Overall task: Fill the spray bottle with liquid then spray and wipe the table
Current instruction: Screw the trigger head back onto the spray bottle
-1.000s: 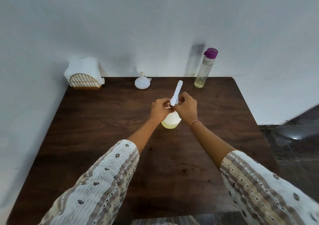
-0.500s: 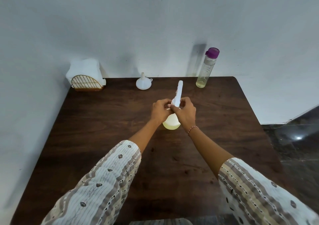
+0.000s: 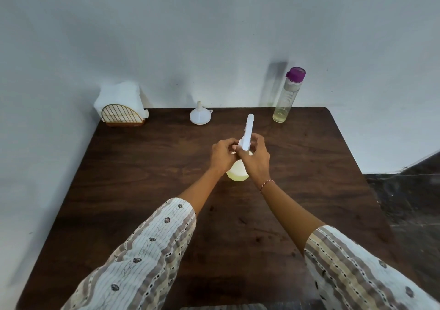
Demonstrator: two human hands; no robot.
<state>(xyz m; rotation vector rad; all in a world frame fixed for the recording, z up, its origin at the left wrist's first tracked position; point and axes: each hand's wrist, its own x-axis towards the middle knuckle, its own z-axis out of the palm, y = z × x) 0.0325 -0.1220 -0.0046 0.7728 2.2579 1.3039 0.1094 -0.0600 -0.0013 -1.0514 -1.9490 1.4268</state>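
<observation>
Since the earlier frames the white spray head (image 3: 247, 132) has turned a little at the neck, its nozzle now pointing almost straight toward the far wall, and the right hand (image 3: 256, 158) has shifted its hold round the collar; the left hand (image 3: 222, 155) sits much as it did. The dark wooden table (image 3: 147, 178) fills most of the view, pushed against a pale wall (image 3: 190, 36). Two forearms in striped, patterned sleeves (image 3: 142, 257) reach in from the near edge and meet at the table's middle. There the spray bottle (image 3: 237, 172) stands upright on the wood, its rounded body showing pale yellow liquid below the hands. The left hand's fingers are curled round the bottle's neck from the left side, gripping it. The right hand's fingers and thumb are curled round the base of the spray head, gripping it from the right; a thin red thread circles that wrist. At the far left corner a wire napkin holder (image 3: 121, 115) stands with white napkins in it. At the far right edge stands a tall clear bottle (image 3: 285, 97) with a purple cap, a little yellowish liquid at its bottom. Between the two, near the far edge, a small white funnel (image 3: 200, 117) rests spout up, well apart from the hands.
</observation>
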